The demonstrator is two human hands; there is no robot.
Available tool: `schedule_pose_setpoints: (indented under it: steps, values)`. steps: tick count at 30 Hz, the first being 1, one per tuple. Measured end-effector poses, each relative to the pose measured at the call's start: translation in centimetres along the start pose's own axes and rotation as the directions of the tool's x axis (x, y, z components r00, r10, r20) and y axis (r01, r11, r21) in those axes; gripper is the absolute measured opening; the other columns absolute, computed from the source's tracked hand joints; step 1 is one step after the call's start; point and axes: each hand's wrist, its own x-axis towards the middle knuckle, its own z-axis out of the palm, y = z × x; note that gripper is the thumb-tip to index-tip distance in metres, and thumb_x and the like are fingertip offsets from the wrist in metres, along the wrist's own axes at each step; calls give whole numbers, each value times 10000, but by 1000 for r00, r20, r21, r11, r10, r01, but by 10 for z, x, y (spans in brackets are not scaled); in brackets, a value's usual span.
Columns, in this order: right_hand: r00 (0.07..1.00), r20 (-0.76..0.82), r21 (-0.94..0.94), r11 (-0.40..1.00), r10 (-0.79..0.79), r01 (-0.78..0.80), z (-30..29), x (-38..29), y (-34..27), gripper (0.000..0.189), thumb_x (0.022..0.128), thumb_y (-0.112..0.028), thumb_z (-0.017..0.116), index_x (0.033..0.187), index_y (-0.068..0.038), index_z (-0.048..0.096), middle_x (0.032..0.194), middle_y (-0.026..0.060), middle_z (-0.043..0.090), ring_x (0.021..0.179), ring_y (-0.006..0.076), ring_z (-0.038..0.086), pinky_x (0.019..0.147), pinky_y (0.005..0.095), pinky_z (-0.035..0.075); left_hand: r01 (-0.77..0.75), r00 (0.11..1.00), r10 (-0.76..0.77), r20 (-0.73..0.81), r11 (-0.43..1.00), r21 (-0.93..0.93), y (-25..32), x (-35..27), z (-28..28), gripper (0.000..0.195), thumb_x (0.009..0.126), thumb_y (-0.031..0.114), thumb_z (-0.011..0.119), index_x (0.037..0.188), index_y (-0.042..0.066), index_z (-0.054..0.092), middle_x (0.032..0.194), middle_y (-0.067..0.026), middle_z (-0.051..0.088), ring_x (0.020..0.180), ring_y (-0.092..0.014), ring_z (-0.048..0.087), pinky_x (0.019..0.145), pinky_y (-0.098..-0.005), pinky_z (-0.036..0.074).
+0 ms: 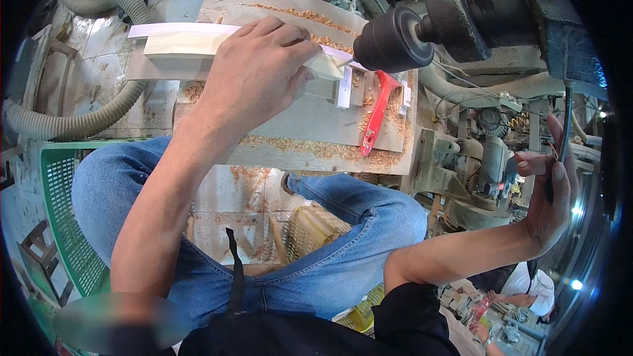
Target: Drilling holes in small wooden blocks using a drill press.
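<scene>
My left hand (264,62) presses a pale wooden piece (180,45) against a long white strip (160,28) on the board of a drill press. The fingers hide the middle of the piece. Just past my fingertips, a thin drill bit (345,63) in the dark chuck (383,44) reaches the piece's right end; whether it has entered the wood cannot be told. A small white stop plate (344,88) stands at that end. Over at the right, my right hand (556,193) is closed around the black feed lever (566,123).
A red brush handle (377,113) lies among wood shavings (316,148) on the board (296,162). Ribbed hoses (74,121) curve at the left, above a green plastic crate (69,217). Machinery (474,168) stands at the right. Another person (529,284) is at the lower right.
</scene>
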Motion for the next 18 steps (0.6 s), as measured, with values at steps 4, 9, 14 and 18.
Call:
schedule_pose_setpoints:
  steps: [4, 9, 14, 18]
  values:
    - [1000, 1, 27, 1000, 3, -3, 0, 1, -2, 602, 914, -265, 475, 1346, 146, 400, 667, 86, 647, 766, 207, 685, 883, 359, 506, 0, 1000, 0, -6, 1000, 14, 1, 0, 0, 353, 732, 124, 703, 1081, 76, 677, 1132, -44, 643, 1039, -227, 581, 918, -386, 487]
    - [1000, 27, 47, 999, -2, 0, 0, 1, 0, 603, 917, -262, 479, 1349, 149, 392, 656, 90, 642, 761, 214, 689, 884, 372, 511, 4, 1000, -4, -4, 999, 32, 1, 0, 2, 354, 732, 122, 702, 1083, 79, 679, 1136, -44, 643, 1042, -225, 583, 928, -385, 485]
    - [999, 41, 15, 1000, -4, 3, -1, 2, 3, 621, 927, -328, 459, 1329, 145, 420, 622, 117, 639, 771, 236, 688, 853, 347, 493, 9, 1000, -9, -4, 1000, 21, 1, 0, 1, 342, 740, 119, 699, 1079, 79, 683, 1134, -48, 646, 1045, -225, 585, 934, -383, 484]
    - [998, 68, -4, 1000, -19, 19, -2, 1, 2, 619, 949, -323, 423, 1352, 145, 386, 640, 111, 643, 803, 240, 684, 888, 372, 473, 11, 1000, -11, -7, 1000, 6, 0, 0, 3, 336, 744, 122, 699, 1077, 82, 686, 1133, -51, 647, 1045, -226, 586, 929, -385, 487]
